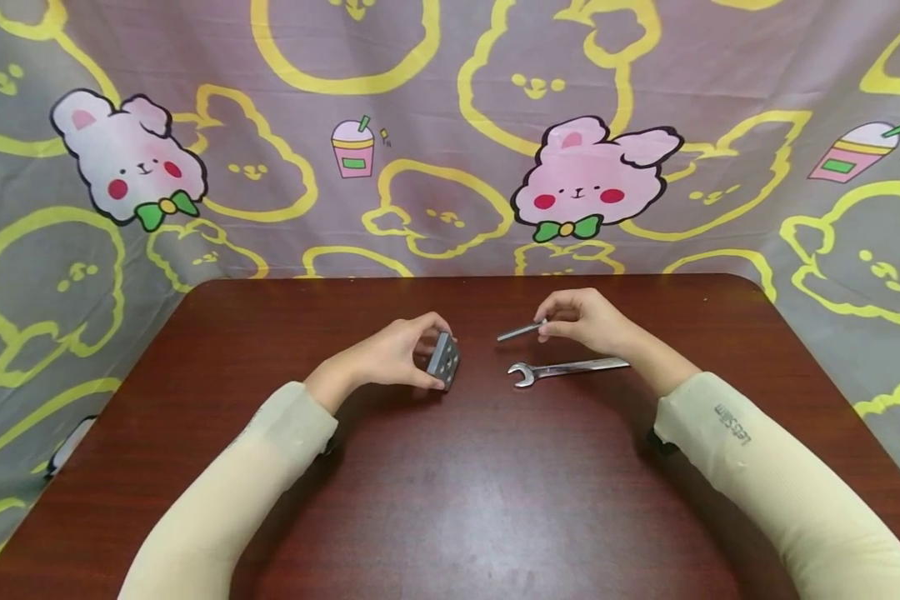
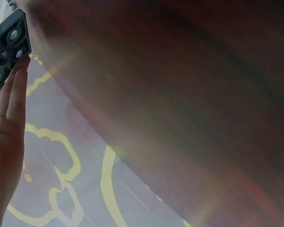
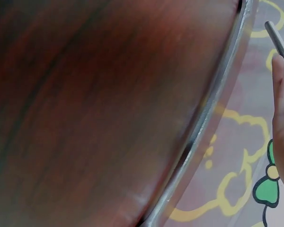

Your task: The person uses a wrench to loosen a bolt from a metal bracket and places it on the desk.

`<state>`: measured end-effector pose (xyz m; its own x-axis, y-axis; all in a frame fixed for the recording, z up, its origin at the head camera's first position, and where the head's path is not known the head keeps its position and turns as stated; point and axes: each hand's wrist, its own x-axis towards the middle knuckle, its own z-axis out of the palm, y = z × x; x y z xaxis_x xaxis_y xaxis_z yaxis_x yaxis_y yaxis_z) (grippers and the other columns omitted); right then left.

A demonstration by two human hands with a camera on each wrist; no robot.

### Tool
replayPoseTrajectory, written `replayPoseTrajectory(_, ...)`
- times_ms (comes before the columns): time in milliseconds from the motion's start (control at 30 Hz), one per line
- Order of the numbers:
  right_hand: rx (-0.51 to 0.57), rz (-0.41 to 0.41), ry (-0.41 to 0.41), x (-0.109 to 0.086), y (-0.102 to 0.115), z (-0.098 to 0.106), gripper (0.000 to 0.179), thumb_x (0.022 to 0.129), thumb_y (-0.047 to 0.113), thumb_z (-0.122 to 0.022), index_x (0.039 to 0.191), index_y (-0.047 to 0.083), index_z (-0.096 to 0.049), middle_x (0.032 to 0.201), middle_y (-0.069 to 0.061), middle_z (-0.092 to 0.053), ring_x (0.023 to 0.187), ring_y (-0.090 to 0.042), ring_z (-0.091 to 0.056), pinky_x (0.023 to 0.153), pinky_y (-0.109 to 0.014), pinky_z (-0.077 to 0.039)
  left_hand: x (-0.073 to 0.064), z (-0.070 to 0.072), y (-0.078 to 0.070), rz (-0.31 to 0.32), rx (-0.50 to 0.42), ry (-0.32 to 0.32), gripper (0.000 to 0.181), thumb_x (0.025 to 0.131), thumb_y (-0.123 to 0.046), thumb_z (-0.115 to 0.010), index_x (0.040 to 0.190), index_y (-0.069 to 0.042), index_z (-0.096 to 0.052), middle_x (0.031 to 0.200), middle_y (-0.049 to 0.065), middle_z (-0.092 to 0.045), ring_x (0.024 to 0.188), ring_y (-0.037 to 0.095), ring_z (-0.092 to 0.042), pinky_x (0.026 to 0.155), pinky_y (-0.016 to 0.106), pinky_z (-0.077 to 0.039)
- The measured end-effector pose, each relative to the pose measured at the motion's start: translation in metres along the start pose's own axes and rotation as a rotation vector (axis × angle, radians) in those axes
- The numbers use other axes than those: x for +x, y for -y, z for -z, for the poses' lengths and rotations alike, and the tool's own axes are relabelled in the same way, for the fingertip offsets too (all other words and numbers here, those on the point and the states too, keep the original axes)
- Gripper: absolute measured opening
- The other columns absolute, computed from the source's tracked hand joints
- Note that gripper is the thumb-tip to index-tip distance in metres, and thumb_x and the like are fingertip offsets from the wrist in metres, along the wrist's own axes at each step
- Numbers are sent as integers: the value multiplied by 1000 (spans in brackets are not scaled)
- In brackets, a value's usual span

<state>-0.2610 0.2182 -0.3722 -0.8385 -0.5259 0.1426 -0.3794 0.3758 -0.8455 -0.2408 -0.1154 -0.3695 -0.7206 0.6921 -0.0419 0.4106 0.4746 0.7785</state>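
Observation:
My left hand (image 1: 393,354) grips a dark grey metal block (image 1: 444,362) by its edges, thumb below and fingers above. Seen from the left wrist, the block (image 2: 16,45) has several shiny round spots on its face and a threaded hole in the middle. To the right, my right hand (image 1: 588,321) pinches a threaded rod (image 1: 519,332) near one end, its free end pointing left toward the block. Fine threads show on the rod (image 3: 278,45) in the right wrist view. Below the right hand lies a silver open-ended wrench (image 1: 562,369), its open jaw to the left.
A dark red-brown wooden table (image 1: 465,500) spreads under both hands. Behind it and along its sides hangs a grey-pink curtain (image 1: 450,133) with cartoon animals and cups. In the right wrist view the wrench handle (image 3: 206,113) runs along close to the camera.

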Motion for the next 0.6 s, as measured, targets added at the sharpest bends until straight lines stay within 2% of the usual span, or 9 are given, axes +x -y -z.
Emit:
replayPoseTrajectory(233, -14, -52, 33, 5, -6, 0, 12, 88, -4, -69, 100, -5, -67, 91, -21, -70, 79, -14, -73, 74, -17, -54, 7, 2, 2, 43, -37, 29, 63, 75, -2, -85, 125, -5, -47, 127, 16, -65, 116, 30, -67, 94, 32, -57)
replayPoseTrajectory(333, -29, -84, 38, 7, -7, 0, 12, 89, -3, -69, 101, -4, -68, 92, -21, -70, 80, -14, -73, 74, -17, -53, 8, 5, 3, 62, -25, 26, 62, 74, -5, -86, 124, -5, -49, 123, 17, -67, 113, 29, -68, 94, 33, -57)
replayPoseTrajectory(433, -40, -106, 44, 7, -9, 1, 12, 89, -4, -68, 100, -4, -68, 92, -21, -70, 80, -13, -72, 74, -16, -52, 8, 9, 5, 68, 25, 14, 63, 72, -10, -88, 123, -5, -51, 119, 15, -69, 109, 26, -70, 94, 35, -57)
replayPoseTrajectory(600, -67, -112, 58, 7, -12, 3, 11, 87, -6, -68, 98, -5, -67, 89, -20, -70, 76, -11, -70, 70, -19, -53, 5, 14, 8, 57, 191, -9, 67, 69, -19, -91, 123, -6, -55, 114, 8, -72, 106, 19, -69, 97, 37, -53)
